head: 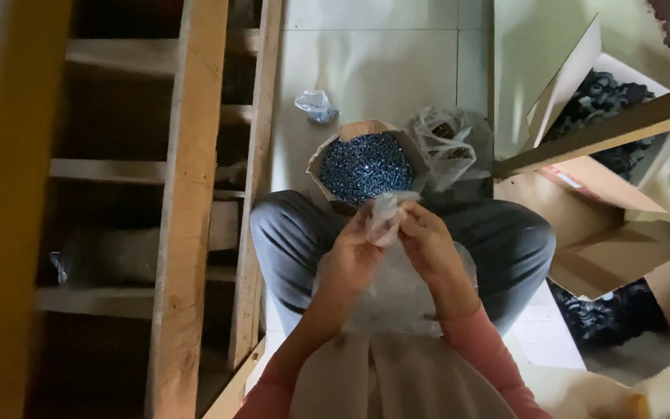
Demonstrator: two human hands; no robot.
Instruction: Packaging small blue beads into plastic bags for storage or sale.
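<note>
My left hand (353,252) and my right hand (426,235) meet in front of me, both pinching a small clear plastic bag (386,213) at its top. The bag looks crumpled, and I cannot tell what is inside it. More clear plastic (397,299) lies in my lap under the hands. Just beyond my knees stands an open cardboard box (364,164) filled with several small dark blue metal screws.
A wooden frame with rungs (188,194) runs along the left. A crumpled plastic bag (447,143) lies beside the screw box, a smaller one (316,105) on the tiled floor. At right, open cardboard boxes (606,101) hold dark parts, crossed by a wooden bar (606,128).
</note>
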